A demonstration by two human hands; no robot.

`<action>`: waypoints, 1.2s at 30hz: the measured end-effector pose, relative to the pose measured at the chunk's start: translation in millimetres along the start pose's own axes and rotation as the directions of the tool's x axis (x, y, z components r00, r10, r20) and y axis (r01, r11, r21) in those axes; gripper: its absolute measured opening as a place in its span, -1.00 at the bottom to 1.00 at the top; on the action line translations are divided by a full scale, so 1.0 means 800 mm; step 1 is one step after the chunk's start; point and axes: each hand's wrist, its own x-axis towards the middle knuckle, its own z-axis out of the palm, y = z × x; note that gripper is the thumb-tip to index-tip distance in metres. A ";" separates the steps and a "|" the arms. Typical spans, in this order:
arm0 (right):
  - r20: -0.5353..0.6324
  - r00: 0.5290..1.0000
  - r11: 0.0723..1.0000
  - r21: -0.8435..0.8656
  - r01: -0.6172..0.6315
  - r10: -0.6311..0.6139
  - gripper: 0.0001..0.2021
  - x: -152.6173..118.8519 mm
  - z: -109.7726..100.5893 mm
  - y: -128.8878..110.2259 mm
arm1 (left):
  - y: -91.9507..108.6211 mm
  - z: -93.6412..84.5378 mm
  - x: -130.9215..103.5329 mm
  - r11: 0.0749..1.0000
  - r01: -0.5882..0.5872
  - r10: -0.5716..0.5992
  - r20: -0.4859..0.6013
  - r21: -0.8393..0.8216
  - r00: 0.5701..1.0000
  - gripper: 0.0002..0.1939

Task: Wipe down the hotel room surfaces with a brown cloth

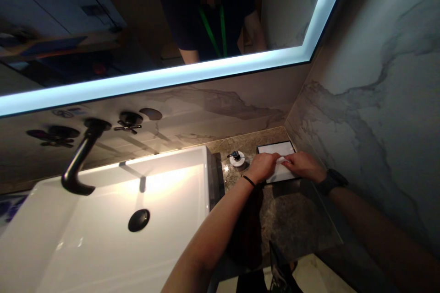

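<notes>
Both hands meet over a flat white rectangular thing with a dark border (277, 148), which lies on the stone counter in the corner; its kind is unclear. My left hand (264, 166) is closed, its fingertips pinching a small piece of white tissue (282, 160). From the other side my right hand (305, 165) grips the same tissue, fingers closed. A dark band circles my left wrist and a black watch (332, 181) is on my right. Just left of my left hand stands a white pump bottle (237, 159) with a dark pump head.
A white basin (103, 242) with a black drain (139, 220) fills the left side. A dark wall spout (79, 160) reaches over it, between cross handles. Above hangs a lit mirror (154, 79) reflecting a person with a green lanyard. A marble wall (388, 114) bounds the right.
</notes>
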 end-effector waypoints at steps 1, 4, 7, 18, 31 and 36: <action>0.015 1.000 1.000 -0.004 -0.004 0.004 -0.73 0.003 -0.001 -0.001 | 0.000 -0.001 0.002 1.000 -0.004 0.003 0.037 0.012 0.999 -0.69; 0.054 0.999 1.000 0.017 -0.002 0.002 -0.73 0.011 -0.009 0.004 | -0.005 -0.010 0.009 0.997 -0.046 0.053 0.113 -0.056 0.992 -0.71; 0.067 0.998 0.997 0.077 0.001 -0.006 -0.77 0.015 -0.017 0.014 | -0.011 -0.016 0.011 0.984 -0.044 0.063 0.104 -0.173 0.993 -0.66; 0.016 1.000 0.983 0.183 -0.016 0.014 -0.80 0.009 -0.008 0.025 | -0.021 -0.008 0.001 0.972 -0.036 0.047 0.039 -0.234 0.998 -0.58; 0.067 0.997 0.898 0.440 0.003 -0.036 -0.61 0.008 -0.007 0.025 | -0.012 -0.005 0.002 0.966 0.043 -0.051 -0.025 -0.256 0.998 -0.59; 0.024 1.000 0.896 0.445 0.001 -0.013 -0.56 0.008 -0.001 0.033 | -0.015 -0.002 0.002 0.962 0.010 -0.022 -0.042 -0.274 0.999 -0.59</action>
